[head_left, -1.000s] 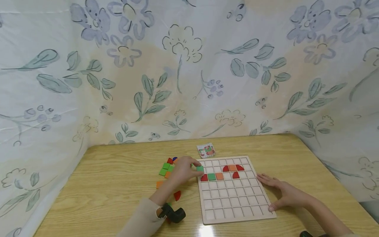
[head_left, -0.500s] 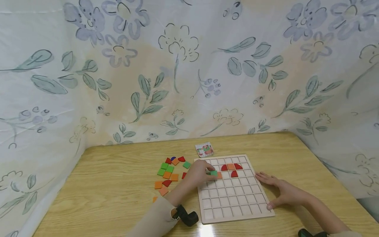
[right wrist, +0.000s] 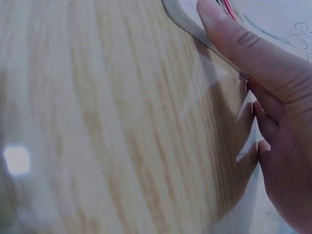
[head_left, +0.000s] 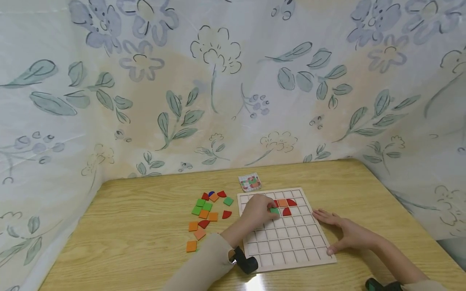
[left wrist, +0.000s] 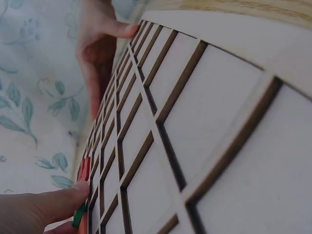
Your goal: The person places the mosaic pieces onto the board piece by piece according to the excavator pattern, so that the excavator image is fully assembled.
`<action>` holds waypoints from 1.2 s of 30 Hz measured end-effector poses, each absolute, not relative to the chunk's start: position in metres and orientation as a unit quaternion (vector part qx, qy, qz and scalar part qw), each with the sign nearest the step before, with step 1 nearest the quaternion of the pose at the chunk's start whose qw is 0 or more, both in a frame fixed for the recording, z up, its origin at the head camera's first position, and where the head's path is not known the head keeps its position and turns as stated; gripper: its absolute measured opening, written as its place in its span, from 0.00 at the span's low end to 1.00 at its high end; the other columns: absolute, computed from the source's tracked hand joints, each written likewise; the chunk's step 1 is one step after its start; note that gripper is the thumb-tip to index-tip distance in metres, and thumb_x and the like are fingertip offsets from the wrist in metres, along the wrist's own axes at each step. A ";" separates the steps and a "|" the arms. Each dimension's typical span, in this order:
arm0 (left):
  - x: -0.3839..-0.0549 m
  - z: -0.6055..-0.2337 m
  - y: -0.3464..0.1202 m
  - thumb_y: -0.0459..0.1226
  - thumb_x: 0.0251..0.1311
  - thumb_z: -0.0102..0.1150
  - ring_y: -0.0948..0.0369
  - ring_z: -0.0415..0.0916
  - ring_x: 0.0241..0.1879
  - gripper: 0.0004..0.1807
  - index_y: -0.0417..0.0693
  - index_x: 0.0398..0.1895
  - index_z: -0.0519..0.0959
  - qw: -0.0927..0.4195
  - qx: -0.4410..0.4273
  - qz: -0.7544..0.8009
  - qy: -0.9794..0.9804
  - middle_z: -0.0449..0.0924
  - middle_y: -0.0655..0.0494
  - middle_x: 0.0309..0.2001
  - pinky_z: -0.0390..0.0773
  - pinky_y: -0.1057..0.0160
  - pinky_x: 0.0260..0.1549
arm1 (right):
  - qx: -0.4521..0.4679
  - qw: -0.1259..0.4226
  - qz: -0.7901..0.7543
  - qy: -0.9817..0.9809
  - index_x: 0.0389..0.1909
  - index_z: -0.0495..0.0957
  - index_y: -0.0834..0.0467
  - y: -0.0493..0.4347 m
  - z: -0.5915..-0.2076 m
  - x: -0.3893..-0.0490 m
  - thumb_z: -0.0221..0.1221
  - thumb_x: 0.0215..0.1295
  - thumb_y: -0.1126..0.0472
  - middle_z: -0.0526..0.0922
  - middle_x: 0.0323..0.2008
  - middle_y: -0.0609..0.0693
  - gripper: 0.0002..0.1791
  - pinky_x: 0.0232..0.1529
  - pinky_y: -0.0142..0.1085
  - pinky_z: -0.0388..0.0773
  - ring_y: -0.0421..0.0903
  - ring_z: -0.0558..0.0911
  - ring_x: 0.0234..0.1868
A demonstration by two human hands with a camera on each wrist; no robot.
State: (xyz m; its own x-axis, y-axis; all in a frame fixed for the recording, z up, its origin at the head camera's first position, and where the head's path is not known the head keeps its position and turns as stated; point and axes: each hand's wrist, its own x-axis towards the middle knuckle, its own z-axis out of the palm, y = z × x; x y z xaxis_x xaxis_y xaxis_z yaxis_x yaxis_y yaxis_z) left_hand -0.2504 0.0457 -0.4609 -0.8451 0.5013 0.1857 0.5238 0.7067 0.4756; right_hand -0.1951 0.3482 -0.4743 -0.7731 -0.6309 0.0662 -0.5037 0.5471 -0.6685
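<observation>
Rightward across the grid board (head_left: 285, 235), the left hand (head_left: 257, 211) has carried a green tile (head_left: 274, 211) since half a second ago; it pinches the tile over the board's far half. Nearest, the right hand (head_left: 351, 235) lies along the board's right edge, thumb on its rim by the near corner, fingers extended, clutching nothing. Loose tiles (head_left: 212, 217) lie on the table (head_left: 127, 230) left of the board. Red and orange pieces (head_left: 282, 203) sit in its far rows. Beyond its far edge lies a patterned card (head_left: 250, 182), then floral cloth (head_left: 218, 101).
</observation>
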 end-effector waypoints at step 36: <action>-0.248 -0.445 0.020 0.47 0.53 0.64 0.64 0.77 0.40 0.18 0.52 0.47 0.82 -0.060 -0.321 -0.282 -0.902 0.81 0.61 0.43 0.72 0.72 0.34 | -0.344 0.093 -0.365 0.860 0.67 0.57 0.63 0.350 -0.476 -0.195 0.71 0.43 0.53 0.54 0.70 0.58 0.51 0.57 0.11 0.33 0.20 0.43 0.66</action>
